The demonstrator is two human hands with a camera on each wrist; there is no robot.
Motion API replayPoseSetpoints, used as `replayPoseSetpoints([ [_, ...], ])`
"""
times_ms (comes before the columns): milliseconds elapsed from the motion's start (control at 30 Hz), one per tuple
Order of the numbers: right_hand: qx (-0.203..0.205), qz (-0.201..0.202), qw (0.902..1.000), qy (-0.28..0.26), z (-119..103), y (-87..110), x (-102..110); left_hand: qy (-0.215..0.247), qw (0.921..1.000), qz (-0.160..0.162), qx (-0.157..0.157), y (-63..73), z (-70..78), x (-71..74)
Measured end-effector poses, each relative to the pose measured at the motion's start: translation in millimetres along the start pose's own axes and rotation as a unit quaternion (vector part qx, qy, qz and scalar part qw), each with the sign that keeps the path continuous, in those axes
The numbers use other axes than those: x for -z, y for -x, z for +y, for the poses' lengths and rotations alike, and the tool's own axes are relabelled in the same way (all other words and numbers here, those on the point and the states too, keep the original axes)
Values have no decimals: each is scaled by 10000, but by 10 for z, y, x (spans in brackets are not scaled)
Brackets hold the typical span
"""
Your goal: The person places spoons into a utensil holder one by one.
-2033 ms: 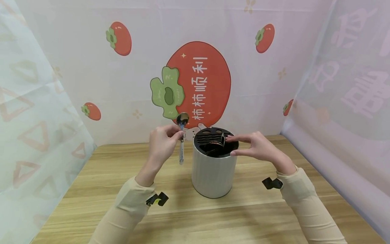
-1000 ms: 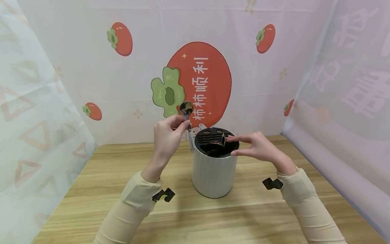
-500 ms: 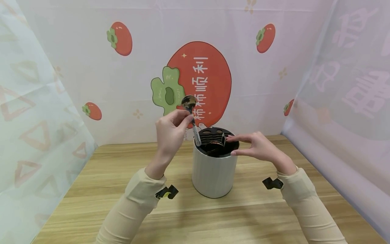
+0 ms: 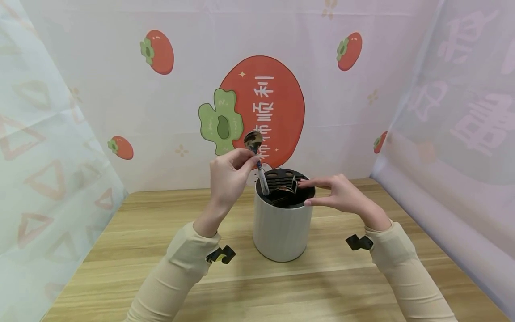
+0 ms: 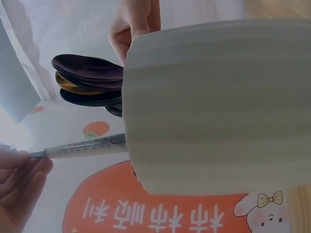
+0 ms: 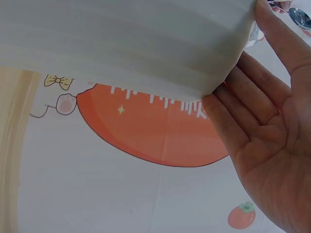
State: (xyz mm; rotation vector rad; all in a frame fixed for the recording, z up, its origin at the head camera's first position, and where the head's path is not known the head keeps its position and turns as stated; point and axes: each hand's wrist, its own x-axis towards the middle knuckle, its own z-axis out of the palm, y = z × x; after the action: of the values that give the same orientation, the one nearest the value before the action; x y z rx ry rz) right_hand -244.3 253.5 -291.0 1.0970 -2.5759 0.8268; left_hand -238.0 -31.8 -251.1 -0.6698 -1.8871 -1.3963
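My left hand point(image 4: 231, 176) pinches a spoon point(image 4: 253, 140) just below its bowl, bowl upward. The white handle point(image 5: 90, 146), printed with "DORAEMON", slants down to the left part of the holder's top. Its lower end goes behind the rim in the left wrist view. The cutlery holder point(image 4: 281, 232) is a pale ribbed cylinder with a black slotted insert point(image 4: 277, 179). Dark and gold spoons point(image 5: 87, 80) stick out of it. My right hand point(image 4: 335, 191) rests thumb and fingertips at the holder's right rim, fingers nearly straight in the right wrist view point(image 6: 267, 111).
The holder stands on a wooden table point(image 4: 322, 286). Behind it hangs a white backdrop point(image 4: 120, 89) printed with red persimmons, and similar sheets point(image 4: 454, 112) flank both sides. A black wrist camera point(image 4: 359, 242) sits at each sleeve cuff.
My left hand has carried the spoon right and up from beside the holder, then lowered it slightly, so the handle end now overlaps the insert. My right hand has stayed at the rim.
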Motion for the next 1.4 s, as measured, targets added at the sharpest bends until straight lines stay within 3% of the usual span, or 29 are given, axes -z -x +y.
replayPoseSetpoints([
  [800,70,32,9999,67,8,4,-16,-818,9943,-679,38,36,-62,-13],
  [1400,4,17,10000,-19,6,6,-14,-1137,9857,-1184,368,84,-114,-43],
])
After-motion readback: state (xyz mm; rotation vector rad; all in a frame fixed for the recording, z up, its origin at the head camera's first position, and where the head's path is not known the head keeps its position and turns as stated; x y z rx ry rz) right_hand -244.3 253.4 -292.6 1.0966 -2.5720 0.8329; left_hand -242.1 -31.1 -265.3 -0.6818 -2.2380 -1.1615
